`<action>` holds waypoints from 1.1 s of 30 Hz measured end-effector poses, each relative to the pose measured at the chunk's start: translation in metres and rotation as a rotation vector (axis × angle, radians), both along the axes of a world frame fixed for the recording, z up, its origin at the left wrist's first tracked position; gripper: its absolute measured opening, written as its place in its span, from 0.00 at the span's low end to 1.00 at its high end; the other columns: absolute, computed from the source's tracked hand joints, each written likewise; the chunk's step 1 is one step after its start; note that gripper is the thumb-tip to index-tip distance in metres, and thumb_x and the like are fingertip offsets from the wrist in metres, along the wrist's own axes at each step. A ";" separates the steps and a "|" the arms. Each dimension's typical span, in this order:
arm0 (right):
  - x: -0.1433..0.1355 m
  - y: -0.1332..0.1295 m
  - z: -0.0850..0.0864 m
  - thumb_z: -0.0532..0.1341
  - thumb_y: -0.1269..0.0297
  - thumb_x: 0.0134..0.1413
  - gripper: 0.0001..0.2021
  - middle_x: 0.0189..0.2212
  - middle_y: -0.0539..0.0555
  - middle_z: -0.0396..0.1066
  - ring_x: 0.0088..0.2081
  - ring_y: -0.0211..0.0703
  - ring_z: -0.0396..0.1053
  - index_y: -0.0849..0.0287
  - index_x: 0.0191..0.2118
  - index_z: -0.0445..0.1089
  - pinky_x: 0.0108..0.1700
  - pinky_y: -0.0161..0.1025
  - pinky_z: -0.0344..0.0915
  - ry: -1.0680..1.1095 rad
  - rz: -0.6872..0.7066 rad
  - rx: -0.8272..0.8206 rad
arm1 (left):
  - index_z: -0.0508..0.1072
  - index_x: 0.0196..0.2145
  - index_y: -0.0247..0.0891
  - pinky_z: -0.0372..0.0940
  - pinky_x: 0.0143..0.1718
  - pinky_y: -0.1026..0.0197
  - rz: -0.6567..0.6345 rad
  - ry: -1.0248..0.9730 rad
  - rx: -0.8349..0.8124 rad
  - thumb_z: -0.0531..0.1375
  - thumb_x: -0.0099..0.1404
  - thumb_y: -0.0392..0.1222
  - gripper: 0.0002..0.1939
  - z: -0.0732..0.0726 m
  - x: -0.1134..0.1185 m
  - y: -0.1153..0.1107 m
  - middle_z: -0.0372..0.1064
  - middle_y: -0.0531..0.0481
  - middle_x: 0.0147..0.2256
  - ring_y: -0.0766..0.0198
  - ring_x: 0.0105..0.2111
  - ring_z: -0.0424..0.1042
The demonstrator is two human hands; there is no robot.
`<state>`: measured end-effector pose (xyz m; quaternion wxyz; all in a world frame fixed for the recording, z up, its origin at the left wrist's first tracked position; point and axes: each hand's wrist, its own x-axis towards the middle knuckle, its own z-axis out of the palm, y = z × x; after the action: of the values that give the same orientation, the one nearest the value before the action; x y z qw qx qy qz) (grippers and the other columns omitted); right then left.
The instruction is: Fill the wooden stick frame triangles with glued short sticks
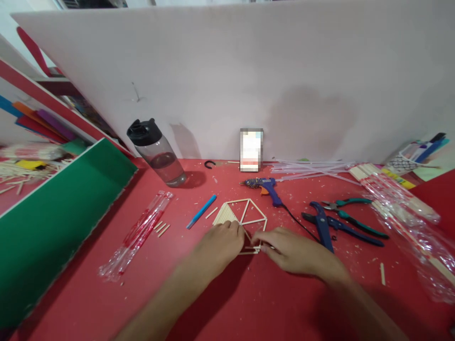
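Note:
A flat frame of pale wooden sticks [254, 220], many-sided with spokes meeting near its middle, lies on the red table [170, 303]. One of its wedges, at the upper left, is filled with sticks set side by side. My left hand [225, 244] is closed over the frame's left side, its fingers curled onto the sticks and hiding part of them. At the lower right corner, my right hand [287, 248] pinches a short wooden stick against the frame. Its fingertips partly cover the stick.
Behind the frame are a glue gun [261, 183], a phone [250, 150] and glue sticks [309, 167]. A blue cutter [322, 225], pliers [350, 215] and bagged chopsticks [398, 199] lie right. Leftward are a blue pen [202, 211], water bottle [158, 154], plastic wrappers [138, 237] and green board [67, 227].

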<state>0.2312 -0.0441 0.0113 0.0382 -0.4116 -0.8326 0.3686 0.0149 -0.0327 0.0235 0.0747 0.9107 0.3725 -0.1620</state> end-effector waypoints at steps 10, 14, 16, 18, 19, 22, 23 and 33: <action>0.000 0.000 -0.002 0.52 0.70 0.65 0.16 0.47 0.51 0.77 0.47 0.47 0.73 0.50 0.51 0.71 0.46 0.40 0.63 0.018 -0.037 -0.031 | 0.67 0.38 0.39 0.58 0.32 0.63 0.151 -0.233 -0.263 0.48 0.62 0.22 0.15 0.023 -0.033 0.018 0.71 0.50 0.40 0.61 0.36 0.70; 0.001 0.000 -0.003 0.52 0.70 0.65 0.15 0.46 0.50 0.78 0.45 0.46 0.73 0.49 0.51 0.71 0.45 0.39 0.62 0.023 -0.033 -0.022 | 0.65 0.35 0.39 0.56 0.30 0.61 0.185 -0.211 -0.237 0.49 0.64 0.24 0.12 0.023 -0.041 0.025 0.70 0.51 0.36 0.61 0.33 0.70; 0.001 0.000 -0.004 0.52 0.70 0.65 0.15 0.45 0.50 0.78 0.45 0.46 0.72 0.49 0.51 0.71 0.45 0.39 0.62 0.021 -0.036 -0.023 | 0.65 0.36 0.40 0.55 0.29 0.61 0.191 -0.200 -0.204 0.50 0.65 0.25 0.11 0.024 -0.044 0.027 0.71 0.50 0.37 0.60 0.33 0.70; 0.001 0.000 -0.004 0.52 0.70 0.65 0.15 0.45 0.50 0.78 0.45 0.46 0.72 0.50 0.51 0.71 0.45 0.39 0.61 0.018 -0.042 -0.027 | 0.66 0.40 0.40 0.56 0.29 0.60 0.192 -0.190 -0.181 0.50 0.64 0.25 0.13 0.025 -0.046 0.027 0.72 0.49 0.39 0.59 0.34 0.72; 0.001 0.001 -0.004 0.53 0.70 0.64 0.15 0.45 0.50 0.78 0.45 0.46 0.72 0.50 0.50 0.72 0.45 0.39 0.61 0.015 -0.042 -0.030 | 0.67 0.41 0.41 0.56 0.29 0.60 0.183 -0.195 -0.181 0.50 0.63 0.25 0.14 0.025 -0.046 0.027 0.72 0.49 0.40 0.59 0.35 0.72; 0.000 0.001 -0.004 0.53 0.70 0.64 0.15 0.45 0.50 0.78 0.45 0.46 0.72 0.50 0.50 0.72 0.44 0.39 0.61 0.012 -0.045 -0.033 | 0.70 0.40 0.42 0.59 0.32 0.60 0.111 -0.257 -0.203 0.52 0.65 0.28 0.12 0.021 -0.039 0.025 0.73 0.50 0.41 0.59 0.37 0.73; 0.000 0.001 -0.004 0.53 0.70 0.64 0.15 0.45 0.50 0.78 0.45 0.46 0.72 0.50 0.50 0.72 0.44 0.39 0.61 0.012 -0.046 -0.032 | 0.71 0.39 0.41 0.60 0.33 0.60 0.084 -0.275 -0.208 0.53 0.66 0.30 0.10 0.019 -0.035 0.024 0.74 0.50 0.40 0.58 0.37 0.73; 0.000 0.001 -0.005 0.53 0.70 0.64 0.13 0.43 0.53 0.78 0.43 0.47 0.73 0.53 0.48 0.72 0.42 0.38 0.62 0.009 -0.046 -0.039 | 0.73 0.42 0.36 0.67 0.36 0.55 0.099 -0.127 -0.077 0.57 0.56 0.24 0.17 -0.002 0.000 0.003 0.74 0.43 0.40 0.49 0.41 0.75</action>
<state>0.2312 -0.0429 0.0061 0.0422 -0.4296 -0.8155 0.3854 0.0144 -0.0295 0.0215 0.1413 0.8960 0.4051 -0.1142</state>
